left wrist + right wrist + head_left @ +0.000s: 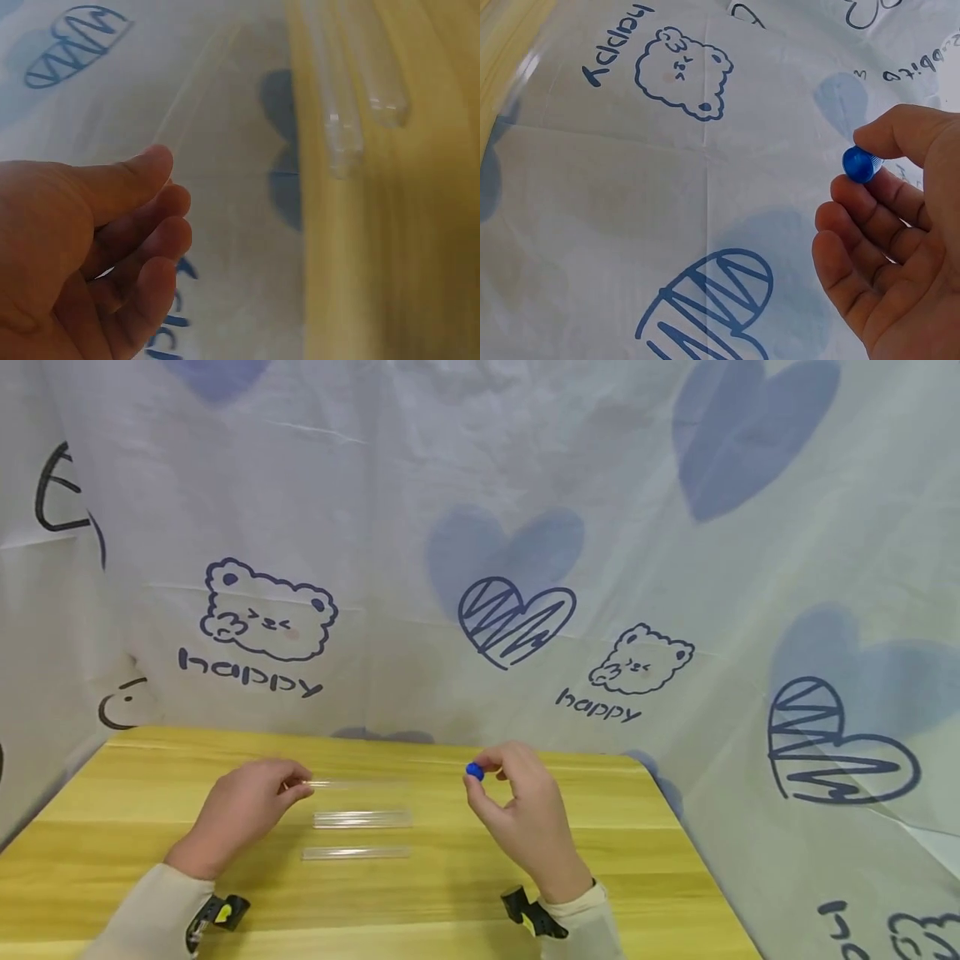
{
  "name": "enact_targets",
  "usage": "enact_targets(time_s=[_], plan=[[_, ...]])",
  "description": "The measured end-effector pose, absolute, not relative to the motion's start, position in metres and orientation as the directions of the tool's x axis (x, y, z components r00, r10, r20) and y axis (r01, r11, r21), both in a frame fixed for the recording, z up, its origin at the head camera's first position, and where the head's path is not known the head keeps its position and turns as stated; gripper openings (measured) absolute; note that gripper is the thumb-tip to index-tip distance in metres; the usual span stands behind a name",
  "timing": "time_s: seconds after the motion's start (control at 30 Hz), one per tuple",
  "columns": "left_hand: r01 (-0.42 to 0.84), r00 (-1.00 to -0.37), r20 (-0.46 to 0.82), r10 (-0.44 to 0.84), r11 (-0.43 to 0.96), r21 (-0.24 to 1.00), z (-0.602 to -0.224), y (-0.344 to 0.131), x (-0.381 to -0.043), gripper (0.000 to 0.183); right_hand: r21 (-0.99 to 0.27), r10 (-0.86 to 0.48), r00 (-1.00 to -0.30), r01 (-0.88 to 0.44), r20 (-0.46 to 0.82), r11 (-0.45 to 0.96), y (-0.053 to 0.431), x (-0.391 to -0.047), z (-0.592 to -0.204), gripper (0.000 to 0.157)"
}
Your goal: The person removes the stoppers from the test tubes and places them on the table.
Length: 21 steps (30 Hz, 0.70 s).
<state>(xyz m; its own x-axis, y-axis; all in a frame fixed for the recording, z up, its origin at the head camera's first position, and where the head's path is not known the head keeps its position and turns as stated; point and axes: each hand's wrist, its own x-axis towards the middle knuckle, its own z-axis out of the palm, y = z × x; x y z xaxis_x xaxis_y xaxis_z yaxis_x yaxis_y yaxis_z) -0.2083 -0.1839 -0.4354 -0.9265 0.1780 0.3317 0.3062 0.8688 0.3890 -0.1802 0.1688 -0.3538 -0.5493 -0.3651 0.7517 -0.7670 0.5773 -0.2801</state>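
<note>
My left hand [251, 806] pinches a thin clear test tube [356, 784] near one end, between thumb and forefinger. The tube points to the right and is faint against its background; in the left wrist view the held tube [196, 86] slants away from the fingertips. Between thumb and forefinger my right hand [531, 818] grips a small blue cap [475, 772]. Seen from the right wrist, the hollow side of the cap [859, 166] shows, and ridges line its edge. A gap separates the cap from the held tube.
Two more clear tubes, a middle one [362, 820] and a nearer one [356, 853], lie side by side on the yellow wood-grain table [360, 906]. Behind the table's far edge hangs a pale cloth [405, 693] printed with hearts and bears.
</note>
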Motion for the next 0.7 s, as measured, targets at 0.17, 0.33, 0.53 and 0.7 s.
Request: enact_targets(time_s=[0.17, 0.33, 0.53, 0.7], plan=[[0.279, -0.939, 0.305, 0.157, 0.866, 0.415, -0.453, -0.183, -0.218, 0.016, -0.266, -0.371, -0.543, -0.767, 0.753, 0.584, 0.169, -0.182, -0.354, 0.016], [0.270, -0.941, 0.304, 0.146, 0.867, 0.419, -0.464, -0.180, -0.225, 0.018, -0.251, -0.375, -0.542, -0.762, 0.752, 0.597, 0.168, -0.184, -0.354, 0.015], [0.287, -0.941, 0.297, 0.164, 0.851, 0.440, -0.475, -0.175, -0.231, 0.021, -0.231, -0.384, -0.527, -0.768, 0.758, 0.597, 0.168, -0.185, -0.354, 0.015], [0.290, -0.945, 0.277, 0.173, 0.835, 0.468, -0.481, -0.173, -0.232, 0.013, -0.227, -0.386, -0.525, -0.769, 0.759, 0.598, 0.167, -0.186, -0.355, 0.016]])
